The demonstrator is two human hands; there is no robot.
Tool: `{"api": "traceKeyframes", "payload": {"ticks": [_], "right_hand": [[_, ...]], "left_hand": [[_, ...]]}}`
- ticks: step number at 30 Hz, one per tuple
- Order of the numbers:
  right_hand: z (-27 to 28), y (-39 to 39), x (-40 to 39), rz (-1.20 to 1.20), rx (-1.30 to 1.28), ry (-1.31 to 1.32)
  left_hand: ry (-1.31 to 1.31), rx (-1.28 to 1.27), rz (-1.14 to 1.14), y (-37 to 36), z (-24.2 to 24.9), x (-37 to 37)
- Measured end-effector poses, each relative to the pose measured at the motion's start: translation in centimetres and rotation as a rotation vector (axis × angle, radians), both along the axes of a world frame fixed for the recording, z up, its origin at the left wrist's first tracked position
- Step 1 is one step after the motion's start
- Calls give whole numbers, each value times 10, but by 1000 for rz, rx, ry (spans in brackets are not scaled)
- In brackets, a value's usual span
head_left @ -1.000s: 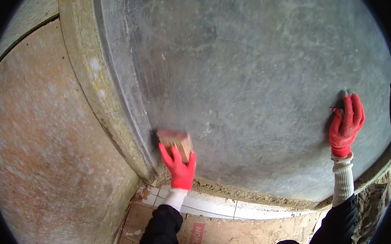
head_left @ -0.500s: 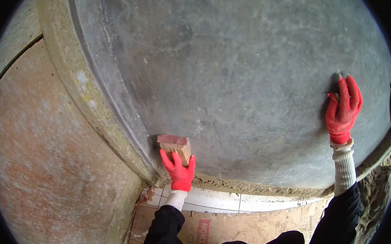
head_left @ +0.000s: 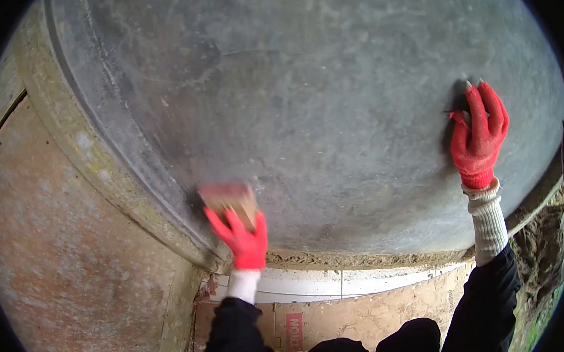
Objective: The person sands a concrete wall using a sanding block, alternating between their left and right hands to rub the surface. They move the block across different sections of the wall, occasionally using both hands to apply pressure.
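Note:
My left hand (head_left: pixel 244 243), in a red glove, is closed round a sanding block (head_left: pixel 240 203), a wooden block with a reddish face. The block lies against the grey plastered wall (head_left: pixel 343 127), close to its lower left corner, and is blurred by motion. Farther right, my right hand (head_left: pixel 480 137) rests on the same wall with fingers stretched upward and nothing in it. Bare fingertips poke out of this glove, and its thumb end looks torn.
A brownish, stained panel (head_left: pixel 79 240) stands on the left, edged by a rough frame strip (head_left: pixel 93 149). Below the wall run a crumbly mortar ledge (head_left: pixel 364 259), white tiles (head_left: pixel 308 283) and cardboard (head_left: pixel 381 315). Rough ground (head_left: pixel 545 250) shows at right.
The view has shifted, so the wall and panel sit farther left. My left hand and the sanding block appear farther left and slightly higher; my right hand stays on the wall.

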State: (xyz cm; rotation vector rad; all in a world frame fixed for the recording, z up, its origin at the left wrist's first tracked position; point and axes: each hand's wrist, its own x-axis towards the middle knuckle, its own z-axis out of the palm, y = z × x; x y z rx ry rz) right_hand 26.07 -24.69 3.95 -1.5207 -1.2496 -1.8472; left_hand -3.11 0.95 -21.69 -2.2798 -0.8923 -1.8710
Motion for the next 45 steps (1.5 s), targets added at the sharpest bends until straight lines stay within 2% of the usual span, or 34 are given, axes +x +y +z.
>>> {"api": "traceKeyframes", "payload": {"ticks": [1, 4, 5, 7, 9, 10, 12, 14, 16, 17, 18, 19, 21, 22, 24, 25, 28, 29, 30, 31, 32, 34, 35, 36, 38, 39, 40, 41, 42, 44, 45], "right_hand": [[0, -1, 0, 10, -6, 17], [1, -1, 2, 44, -11, 5], [1, -1, 0, 43, -9, -1], [3, 0, -1, 53, -14, -2], [4, -3, -1, 76, -32, 1], [5, -3, -1, 85, -23, -9], [7, -4, -4, 116, -28, 5], [7, -5, -4, 120, -12, -35], [-14, -3, -15, 251, 53, -6], [-38, -3, -26, 316, -73, 105], [-75, -5, -40, 358, -331, 331], [-115, -4, -61, 389, -295, 239], [-182, -4, -89, 581, -549, 444], [-205, -1, -99, 622, -542, 480], [-209, 4, -110, 622, -453, 515], [-210, 5, -109, 546, -351, 526], [-208, 8, -100, 419, -197, 559], [-203, 8, -99, 316, -53, 600], [-200, 5, -96, 213, 83, 638], [-198, 1, -84, 208, 109, 600], [-192, -9, -71, 200, 117, 607], [-177, -42, -41, 173, -29, 548], [-172, -58, -28, 136, 53, 621], [-171, -76, -15, 98, 136, 694], [-187, -117, 28, -104, 325, 866], [-196, -138, 49, -180, 455, 929], [-207, -157, 71, -256, 587, 986], [-228, -174, 101, -348, 663, 943], [-241, -185, 125, -441, 738, 895], [-232, -195, 138, -375, 794, 944], [-225, -201, 137, -311, 835, 993]], "left_hand": [[-20, -120, -49, -16, -44, 2], [-82, -130, -93, -26, -56, 14], [-54, -179, -65, -28, -18, 17], [2, 66, 18, -15, 67, 15], [-9, 52, 56, -11, 145, 10], [-2, 56, 25, -7, 162, 9], [-65, 2, 126, -5, 182, 14], [-133, -58, 68, -27, 142, 28], [-98, -163, -27, -64, 68, 43], [-72, -256, -85, -86, 33, 44], [-51, -355, -145, -106, 13, 52], [-57, -346, -181, -123, 20, 65], [-308, -607, -323, -154, 45, 85], [-308, -594, -338, -162, 50, 94], [-226, -530, -533, -174, 62, 106], [-113, -483, -436, -180, 68, 110], [-71, -486, -524, -198, 76, 113], [-55, -476, -537, -204, 76, 116], [62, -352, -553, -212, 75, 119], [173, -227, -565, -218, 75, 122], [184, -224, -573, -219, 77, 123], [269, -158, -825, -216, 86, 122], [348, 21, -769, -215, 100, 118], [361, 23, -776, -207, 110, 111], [502, 253, -626, -183, 130, 101], [509, 260, -629, -171, 139, 100], [537, 366, -540, -159, 148, 100], [558, 472, -450, -149, 157, 103], [556, 483, -452, -139, 164, 108], [544, 693, -398, -123, 176, 119], [547, 702, -402, -120, 181, 126]]}}
